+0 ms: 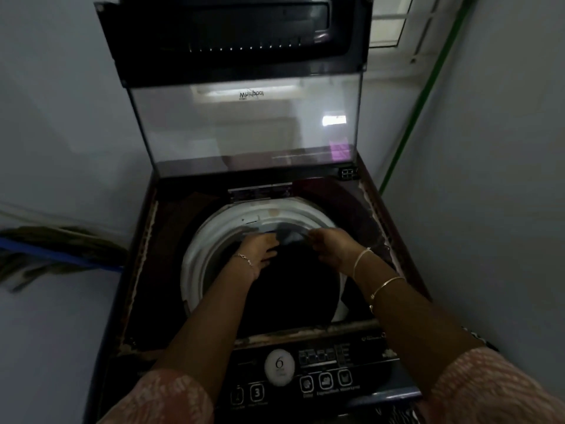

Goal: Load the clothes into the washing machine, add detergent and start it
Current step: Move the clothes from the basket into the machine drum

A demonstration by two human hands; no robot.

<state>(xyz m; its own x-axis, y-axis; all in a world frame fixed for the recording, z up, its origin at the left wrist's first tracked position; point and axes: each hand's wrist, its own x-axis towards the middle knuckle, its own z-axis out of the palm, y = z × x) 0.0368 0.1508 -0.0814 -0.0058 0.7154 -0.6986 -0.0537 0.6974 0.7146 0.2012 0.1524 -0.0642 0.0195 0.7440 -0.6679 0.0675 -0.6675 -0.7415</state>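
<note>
Over the lid-up washing machine (198, 258), a person's right hand (334, 246) curls fingers round a dark garment (290, 238); left hand (260, 250) alongside (grip blurred, cannot tell).

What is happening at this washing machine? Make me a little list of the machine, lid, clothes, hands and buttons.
machine: washer, top-loading, in a corner between pale walls
lid: lid standing open, see-through
drum: drum with a white rim, dark inside
clothes: dark cloth at the drum's mouth
left hand: left hand holds the cloth
right hand: right hand holds the cloth's other side
buttons: panel at the near edge, untouched
</note>
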